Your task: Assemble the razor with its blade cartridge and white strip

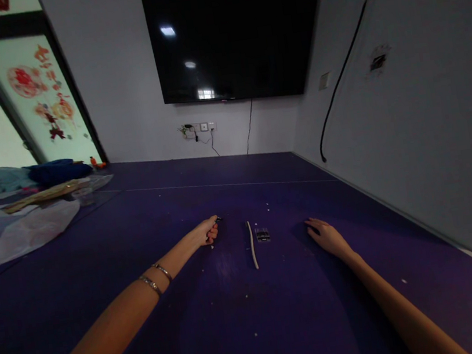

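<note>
My left hand [208,231] is closed, its fingers curled round a small dark object [219,219] whose tip sticks out past the thumb. The object's kind is too small to make out. To the right of this hand a pale, slightly bent rod-like strip [253,248] lies lengthwise on the purple surface [188,336]. Just beside the strip is a small flat dark piece [263,235] with a clear-looking edge. Farther right, my right hand [327,237] rests on the surface with fingers stretched out and thumb apart, holding nothing.
Clear plastic sheeting [37,231] and folded cloths [53,172] are heaped at the left. Tiny pale scraps are scattered about the surface. A television [238,36] hangs on the wall beyond, and a black cable [342,74] dangles down the right wall.
</note>
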`<state>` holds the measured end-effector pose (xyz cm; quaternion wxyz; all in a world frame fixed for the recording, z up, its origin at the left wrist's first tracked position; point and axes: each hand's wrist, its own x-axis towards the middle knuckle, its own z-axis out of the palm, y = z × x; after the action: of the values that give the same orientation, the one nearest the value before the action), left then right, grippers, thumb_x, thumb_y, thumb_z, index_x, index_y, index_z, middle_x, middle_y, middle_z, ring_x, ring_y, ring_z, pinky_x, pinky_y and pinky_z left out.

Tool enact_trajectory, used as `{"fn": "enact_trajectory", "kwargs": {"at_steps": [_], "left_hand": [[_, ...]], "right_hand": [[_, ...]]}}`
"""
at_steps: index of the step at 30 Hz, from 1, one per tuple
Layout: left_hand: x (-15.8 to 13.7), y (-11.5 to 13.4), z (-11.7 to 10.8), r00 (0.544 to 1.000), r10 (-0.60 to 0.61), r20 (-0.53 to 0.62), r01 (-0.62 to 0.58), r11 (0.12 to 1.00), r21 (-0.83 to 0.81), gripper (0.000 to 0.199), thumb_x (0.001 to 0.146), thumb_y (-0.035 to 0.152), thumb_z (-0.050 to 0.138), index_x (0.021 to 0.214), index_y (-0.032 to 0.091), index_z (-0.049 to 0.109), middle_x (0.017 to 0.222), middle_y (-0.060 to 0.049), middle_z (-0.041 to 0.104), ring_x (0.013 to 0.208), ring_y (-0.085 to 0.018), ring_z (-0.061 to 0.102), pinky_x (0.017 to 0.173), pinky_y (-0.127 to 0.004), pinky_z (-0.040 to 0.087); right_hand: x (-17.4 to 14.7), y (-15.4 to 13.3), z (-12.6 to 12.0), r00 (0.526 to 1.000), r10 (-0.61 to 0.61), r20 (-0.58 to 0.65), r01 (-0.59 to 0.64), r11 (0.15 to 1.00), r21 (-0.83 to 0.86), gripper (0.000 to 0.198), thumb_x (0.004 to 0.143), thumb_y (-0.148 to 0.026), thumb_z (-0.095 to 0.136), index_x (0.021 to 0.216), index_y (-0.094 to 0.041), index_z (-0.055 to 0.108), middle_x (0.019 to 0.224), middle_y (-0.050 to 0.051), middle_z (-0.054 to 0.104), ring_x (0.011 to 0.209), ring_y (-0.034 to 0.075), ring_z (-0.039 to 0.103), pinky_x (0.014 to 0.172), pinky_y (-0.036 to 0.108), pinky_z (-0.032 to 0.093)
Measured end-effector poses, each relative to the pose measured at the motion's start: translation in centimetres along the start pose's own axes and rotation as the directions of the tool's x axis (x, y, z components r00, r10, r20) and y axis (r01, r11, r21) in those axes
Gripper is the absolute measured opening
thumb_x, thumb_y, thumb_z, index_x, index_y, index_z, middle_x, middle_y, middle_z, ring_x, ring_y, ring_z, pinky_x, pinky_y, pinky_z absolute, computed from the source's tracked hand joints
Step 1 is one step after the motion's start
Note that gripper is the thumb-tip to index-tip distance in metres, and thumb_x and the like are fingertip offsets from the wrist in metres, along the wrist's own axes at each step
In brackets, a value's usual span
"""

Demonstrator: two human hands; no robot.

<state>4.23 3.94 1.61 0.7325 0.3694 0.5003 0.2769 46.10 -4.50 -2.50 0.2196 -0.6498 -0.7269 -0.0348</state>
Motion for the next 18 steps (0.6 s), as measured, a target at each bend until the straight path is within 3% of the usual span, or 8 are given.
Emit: {"fn": "enact_trajectory", "kwargs": {"at_steps": [18], "left_hand": [[-1.0, 0.1, 1.2, 0.994, 0.070, -0.085, -0.060, 0.992, 0.115, 0.041, 0.087, 0.047, 0.036, 0.058, 0.018, 0.037, 0.039, 0.009, 0.029, 0.027, -0.003, 0.023, 0.034, -0.016, 0.012]], "right_hand": [[0.0, 0.1, 0.2, 1.000, -0.015, -0.025, 0.016, 1.000, 0.019, 0.043, 0.084, -0.032, 0.039, 0.116, -0.011, 0.059, 0.126, 0.015, 0.053, 0.117, 0.024, 0.048, 0.101, 0.038, 0.035]]}}
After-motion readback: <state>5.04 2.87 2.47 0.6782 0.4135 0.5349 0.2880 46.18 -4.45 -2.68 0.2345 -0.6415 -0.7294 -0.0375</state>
